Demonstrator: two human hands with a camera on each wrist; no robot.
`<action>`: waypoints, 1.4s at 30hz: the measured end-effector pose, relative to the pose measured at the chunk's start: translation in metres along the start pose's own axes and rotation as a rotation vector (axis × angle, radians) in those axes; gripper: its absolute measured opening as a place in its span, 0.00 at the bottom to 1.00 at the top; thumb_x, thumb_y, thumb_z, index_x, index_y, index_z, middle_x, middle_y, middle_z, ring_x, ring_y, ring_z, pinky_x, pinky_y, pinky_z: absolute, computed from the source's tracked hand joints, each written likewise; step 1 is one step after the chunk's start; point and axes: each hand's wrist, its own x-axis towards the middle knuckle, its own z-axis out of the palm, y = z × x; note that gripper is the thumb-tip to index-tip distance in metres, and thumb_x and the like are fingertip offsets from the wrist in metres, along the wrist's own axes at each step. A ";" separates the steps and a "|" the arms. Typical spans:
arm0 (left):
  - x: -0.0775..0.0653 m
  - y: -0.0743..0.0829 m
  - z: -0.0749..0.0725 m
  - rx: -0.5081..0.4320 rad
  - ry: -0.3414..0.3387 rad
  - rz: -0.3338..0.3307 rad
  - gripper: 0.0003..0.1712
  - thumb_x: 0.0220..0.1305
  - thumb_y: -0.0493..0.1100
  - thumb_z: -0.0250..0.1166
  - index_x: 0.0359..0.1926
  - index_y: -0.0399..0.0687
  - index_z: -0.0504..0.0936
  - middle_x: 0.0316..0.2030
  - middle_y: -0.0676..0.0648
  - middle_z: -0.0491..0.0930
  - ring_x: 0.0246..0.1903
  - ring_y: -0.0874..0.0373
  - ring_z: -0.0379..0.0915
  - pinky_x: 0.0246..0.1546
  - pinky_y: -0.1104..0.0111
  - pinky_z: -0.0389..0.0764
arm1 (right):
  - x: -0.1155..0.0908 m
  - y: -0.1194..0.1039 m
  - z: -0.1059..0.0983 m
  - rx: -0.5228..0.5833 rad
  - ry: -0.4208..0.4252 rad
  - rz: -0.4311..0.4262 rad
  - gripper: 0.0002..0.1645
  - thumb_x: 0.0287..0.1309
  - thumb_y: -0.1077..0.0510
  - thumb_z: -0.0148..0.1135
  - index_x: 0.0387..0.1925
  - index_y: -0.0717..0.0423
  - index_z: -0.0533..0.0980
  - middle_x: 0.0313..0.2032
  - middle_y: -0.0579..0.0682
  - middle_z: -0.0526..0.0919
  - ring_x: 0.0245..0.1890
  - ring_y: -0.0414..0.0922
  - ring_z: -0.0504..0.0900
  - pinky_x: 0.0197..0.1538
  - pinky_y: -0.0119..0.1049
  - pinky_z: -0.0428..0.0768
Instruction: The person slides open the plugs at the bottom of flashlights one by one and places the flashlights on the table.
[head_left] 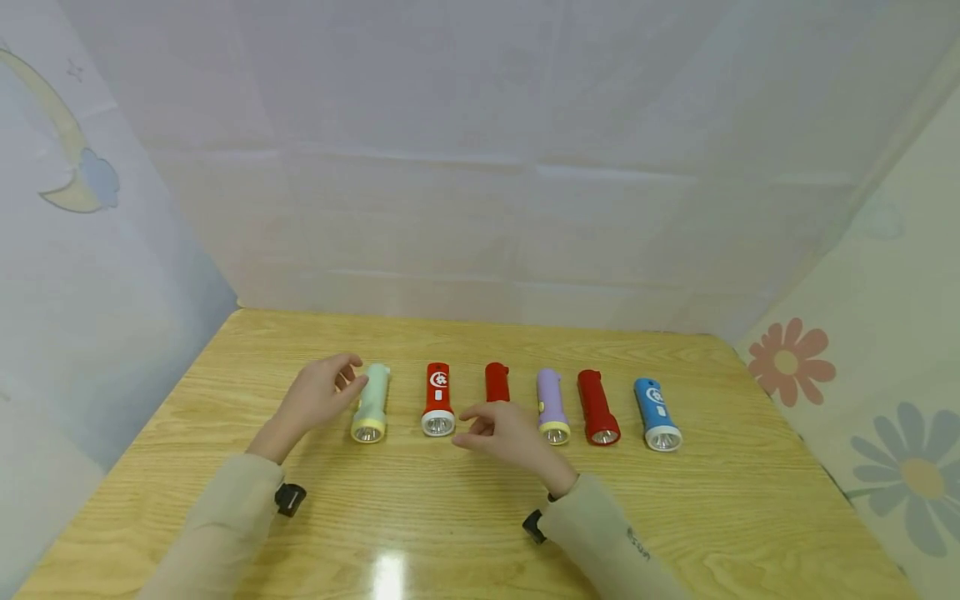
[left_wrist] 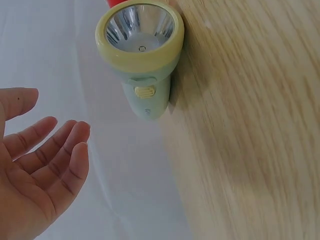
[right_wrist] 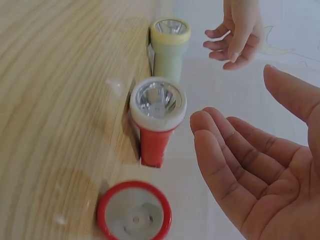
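Note:
Beside the pale green flashlight [head_left: 374,400] with a yellow head, my left hand [head_left: 318,396] hovers with loosely bent fingers and holds nothing. In the left wrist view that flashlight [left_wrist: 145,65] lies apart from the fingers. My right hand [head_left: 506,435] is over the front part of a red flashlight [head_left: 497,382], hiding its head in the head view. Its fingers are relaxed, with nothing in them. Left of it lies a red flashlight with a white head [head_left: 438,398], which the right wrist view shows close to the right fingertips [right_wrist: 202,122].
To the right lie a purple flashlight [head_left: 551,404] with a yellow head, another red flashlight [head_left: 597,407] and a blue flashlight [head_left: 657,412] with a white head. All rest in a row on the wooden table [head_left: 420,533]. Pale cloth [head_left: 480,233] hangs behind it.

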 end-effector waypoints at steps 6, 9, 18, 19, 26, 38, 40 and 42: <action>0.005 -0.003 0.000 0.019 -0.034 -0.044 0.20 0.61 0.43 0.59 0.49 0.34 0.74 0.33 0.42 0.78 0.29 0.52 0.74 0.28 0.61 0.75 | 0.014 -0.013 0.010 0.053 -0.039 0.018 0.21 0.51 0.51 0.66 0.43 0.61 0.79 0.24 0.44 0.79 0.22 0.37 0.73 0.26 0.28 0.72; 0.009 -0.006 0.001 0.007 -0.057 -0.075 0.21 0.62 0.44 0.58 0.52 0.34 0.72 0.35 0.39 0.78 0.30 0.51 0.75 0.29 0.59 0.75 | 0.023 -0.019 0.017 0.106 -0.071 0.052 0.22 0.53 0.51 0.64 0.45 0.61 0.78 0.23 0.48 0.81 0.21 0.42 0.76 0.23 0.29 0.71; 0.019 -0.017 0.003 -0.024 -0.160 -0.165 0.26 0.63 0.45 0.56 0.57 0.33 0.67 0.41 0.34 0.76 0.35 0.46 0.75 0.31 0.57 0.76 | 0.045 -0.031 0.042 0.125 -0.123 0.179 0.29 0.55 0.46 0.61 0.50 0.65 0.74 0.21 0.50 0.81 0.19 0.45 0.81 0.23 0.31 0.74; 0.020 -0.018 0.003 -0.030 -0.171 -0.173 0.26 0.63 0.45 0.56 0.58 0.33 0.66 0.41 0.33 0.75 0.36 0.45 0.75 0.32 0.57 0.76 | 0.047 -0.032 0.045 0.123 -0.130 0.189 0.30 0.55 0.46 0.60 0.50 0.65 0.74 0.20 0.50 0.81 0.19 0.45 0.80 0.23 0.30 0.74; 0.023 -0.025 0.007 -0.070 -0.207 -0.199 0.27 0.64 0.46 0.55 0.58 0.32 0.66 0.41 0.32 0.75 0.36 0.44 0.74 0.31 0.58 0.76 | 0.057 -0.043 0.057 0.130 -0.175 0.229 0.30 0.58 0.46 0.57 0.52 0.67 0.72 0.20 0.49 0.80 0.17 0.44 0.79 0.23 0.31 0.74; 0.031 -0.036 0.014 -0.160 -0.260 -0.233 0.25 0.66 0.43 0.52 0.57 0.28 0.65 0.38 0.33 0.75 0.28 0.51 0.75 0.27 0.62 0.75 | 0.069 -0.058 0.071 0.064 -0.149 0.292 0.21 0.60 0.47 0.55 0.29 0.63 0.75 0.12 0.46 0.69 0.10 0.40 0.67 0.18 0.28 0.64; 0.033 -0.038 0.015 -0.199 -0.270 -0.255 0.25 0.67 0.43 0.52 0.58 0.28 0.65 0.37 0.34 0.75 0.27 0.52 0.75 0.26 0.63 0.76 | 0.071 -0.060 0.074 0.049 -0.140 0.277 0.22 0.61 0.47 0.54 0.19 0.59 0.71 0.11 0.46 0.67 0.09 0.39 0.64 0.15 0.28 0.61; 0.033 -0.038 0.017 -0.251 -0.282 -0.279 0.25 0.67 0.42 0.50 0.58 0.27 0.63 0.37 0.33 0.75 0.26 0.51 0.75 0.25 0.63 0.76 | 0.074 -0.062 0.078 0.028 -0.133 0.260 0.24 0.61 0.47 0.53 0.14 0.57 0.68 0.09 0.45 0.66 0.07 0.39 0.63 0.13 0.27 0.60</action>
